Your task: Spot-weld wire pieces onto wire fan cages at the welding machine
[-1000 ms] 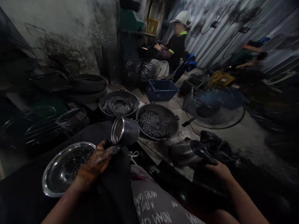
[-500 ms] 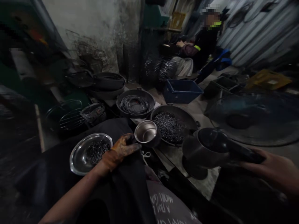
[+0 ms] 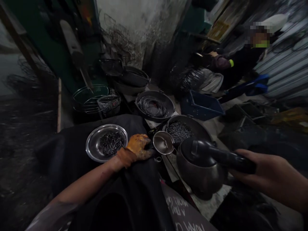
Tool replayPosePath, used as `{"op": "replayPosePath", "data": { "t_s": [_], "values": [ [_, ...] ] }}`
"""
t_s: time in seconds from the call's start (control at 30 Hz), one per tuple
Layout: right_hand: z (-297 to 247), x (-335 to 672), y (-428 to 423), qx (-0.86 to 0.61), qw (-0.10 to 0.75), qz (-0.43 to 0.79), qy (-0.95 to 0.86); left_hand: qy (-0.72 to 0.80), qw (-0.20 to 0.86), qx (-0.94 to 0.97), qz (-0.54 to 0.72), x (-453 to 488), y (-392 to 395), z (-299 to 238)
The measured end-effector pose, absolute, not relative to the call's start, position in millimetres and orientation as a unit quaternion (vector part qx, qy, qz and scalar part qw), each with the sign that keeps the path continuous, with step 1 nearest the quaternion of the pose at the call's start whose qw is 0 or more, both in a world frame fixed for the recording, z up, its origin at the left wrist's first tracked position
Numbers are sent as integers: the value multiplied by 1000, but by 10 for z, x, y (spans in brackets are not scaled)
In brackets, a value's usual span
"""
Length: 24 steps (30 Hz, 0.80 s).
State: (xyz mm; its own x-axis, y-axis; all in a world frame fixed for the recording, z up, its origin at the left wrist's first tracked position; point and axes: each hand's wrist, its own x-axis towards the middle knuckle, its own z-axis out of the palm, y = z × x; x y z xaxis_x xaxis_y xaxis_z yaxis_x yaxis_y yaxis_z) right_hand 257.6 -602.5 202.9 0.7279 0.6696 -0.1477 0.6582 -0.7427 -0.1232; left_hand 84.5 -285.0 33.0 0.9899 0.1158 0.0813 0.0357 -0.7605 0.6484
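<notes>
My left hand point(image 3: 139, 147), in a stained orange glove, is closed at the side of a metal cup point(image 3: 160, 146); its fingers hide the cup's grip. A thin bright streak shows inside the cup. My bare right hand point(image 3: 262, 170) wraps round the black handle of a dark metal kettle point(image 3: 202, 176). The kettle's spout points left at the cup's rim. Left of my gloved hand, a shiny metal bowl point(image 3: 92, 146) holds a heap of small dark metal pieces point(image 3: 112, 143) on the dark cloth over my lap.
Behind the cup stands a wide dark pan point(image 3: 202, 130) with many small metal pieces. Beyond it are a pan of coiled wire point(image 3: 154, 107) and a blue crate point(image 3: 204, 107). A wire basket point(image 3: 92, 104) stands at left. A co-worker point(image 3: 235, 64) sits at the back right.
The kettle has moved left, bringing its spout to the cup. The cup's opening now faces differently. My view has shifted left, so the surroundings sit further right.
</notes>
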Motion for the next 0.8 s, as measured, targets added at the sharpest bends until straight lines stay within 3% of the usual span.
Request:
{"op": "replayPosePath", "data": {
  "t_s": [0.13,0.8],
  "values": [
    [2101,2605,-5912,-914,38,133,-381,23,338,940,46,839,-2847,405],
    [2108,2870,-5485,-914,-133,112,-367,-6,297,954,32,884,-2850,307]
  ]
}}
